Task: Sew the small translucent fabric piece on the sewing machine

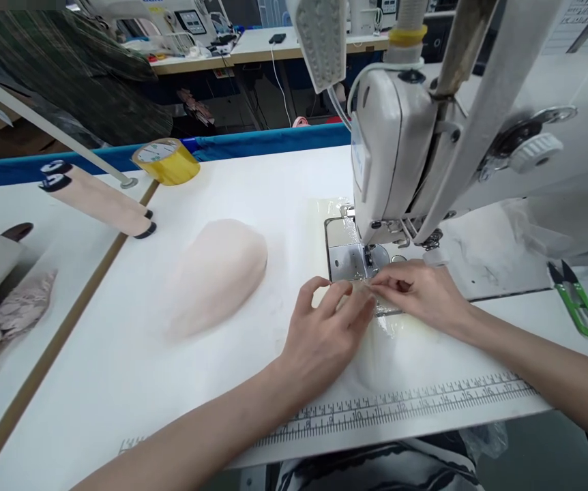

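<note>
At the sewing machine (386, 150) my two hands meet just in front of the presser foot (368, 258) and the metal needle plate (344, 260). My right hand (421, 293) is closed in a pinch, thumb against forefinger, on something too small to make out. Close beside it, the fingers of my left hand (327, 334) are curled, with their tips by the right fingertips; whatever they grip is hidden. To the left a pale pink fabric cup (222, 273) lies on the white table (181, 389), apart from both hands.
Green thread snips (578, 300) lie at the right. A yellow tape roll (167, 161), a thread stand rod (53, 129) and pale rolled bands (99, 201) are at the back left. Lace fabric (12, 320) sits at the left edge. A printed ruler (376, 412) runs along the front.
</note>
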